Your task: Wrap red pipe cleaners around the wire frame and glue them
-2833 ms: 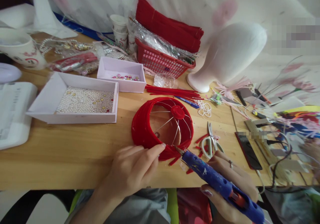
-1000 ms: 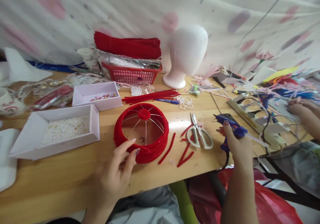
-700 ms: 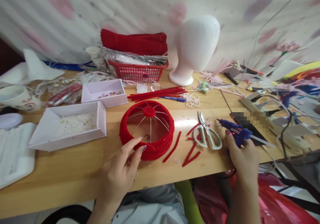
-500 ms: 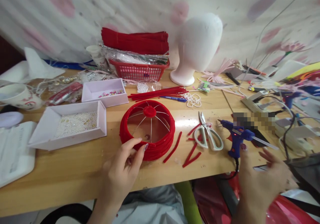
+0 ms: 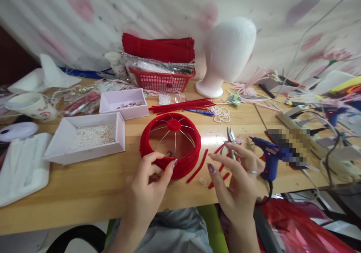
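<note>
A round wire frame wrapped in red velvet strips [image 5: 170, 144] stands on the wooden table [image 5: 84, 185] in front of me. My left hand [image 5: 149, 189] pinches the near edge of that red frame with thumb and fingers. My right hand [image 5: 237, 178] hovers empty with spread fingers over the white-handled scissors [image 5: 231, 136] and the loose red strip pieces [image 5: 197, 166]. A blue glue gun [image 5: 267, 155] stands on the table just right of my right hand, its cord hanging over the edge.
Two lilac trays [image 5: 84, 136] with pearls and beads sit to the left. A red basket [image 5: 162, 81] with red strips and a white foam head [image 5: 228, 53] stand at the back. Cables, a phone and craft scraps crowd the right side [image 5: 310, 132].
My right hand set the glue gun down on the table, let go of it and moved left toward the scissors and the frame. My left hand stayed on the frame's edge.
</note>
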{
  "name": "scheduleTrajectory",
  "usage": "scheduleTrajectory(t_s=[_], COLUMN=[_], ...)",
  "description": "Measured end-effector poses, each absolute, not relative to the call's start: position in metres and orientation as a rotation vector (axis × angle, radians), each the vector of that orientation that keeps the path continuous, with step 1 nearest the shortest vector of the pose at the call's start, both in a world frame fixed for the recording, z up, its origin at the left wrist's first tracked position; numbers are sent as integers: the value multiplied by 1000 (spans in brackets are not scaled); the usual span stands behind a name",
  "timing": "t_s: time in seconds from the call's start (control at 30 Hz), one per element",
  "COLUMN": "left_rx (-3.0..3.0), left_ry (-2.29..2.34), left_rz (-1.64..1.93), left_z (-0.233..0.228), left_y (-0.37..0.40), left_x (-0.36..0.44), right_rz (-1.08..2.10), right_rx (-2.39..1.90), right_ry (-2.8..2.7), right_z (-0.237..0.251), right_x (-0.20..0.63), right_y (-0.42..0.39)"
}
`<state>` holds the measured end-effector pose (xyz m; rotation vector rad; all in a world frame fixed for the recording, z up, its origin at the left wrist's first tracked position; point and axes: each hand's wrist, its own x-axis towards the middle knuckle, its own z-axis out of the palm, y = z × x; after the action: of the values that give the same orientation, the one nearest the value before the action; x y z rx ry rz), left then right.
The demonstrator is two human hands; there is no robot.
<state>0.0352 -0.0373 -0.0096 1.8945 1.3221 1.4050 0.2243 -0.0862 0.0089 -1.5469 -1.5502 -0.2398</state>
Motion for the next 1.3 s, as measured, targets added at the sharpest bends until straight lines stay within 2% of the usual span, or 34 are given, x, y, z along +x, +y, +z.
scheduleTrajectory(t_s=[0.47,0.77,0.97,1.17,1.3], left_rx=[1633,1582,1546,1518,1526], left_ry=[1397,1479,1473,1455,1429], left_rz=[1347,1250,1233,1222,1236], left_z=[-1,6,5,2,0], left_y=[-46,-49,-50,-50,-49], left_x=[53,55,56,55,55], right_rz=[-181,-100,-112,380,583], right_rx=[-1515,-1545,-1420,-1150,-1034], right_ry=[-1612,-1966,-1779,-1377,-1240], right_z=[10,24,21,23,28], right_x=[212,216,212,191,179], right_y=[-75,-52,-43,-43,-43])
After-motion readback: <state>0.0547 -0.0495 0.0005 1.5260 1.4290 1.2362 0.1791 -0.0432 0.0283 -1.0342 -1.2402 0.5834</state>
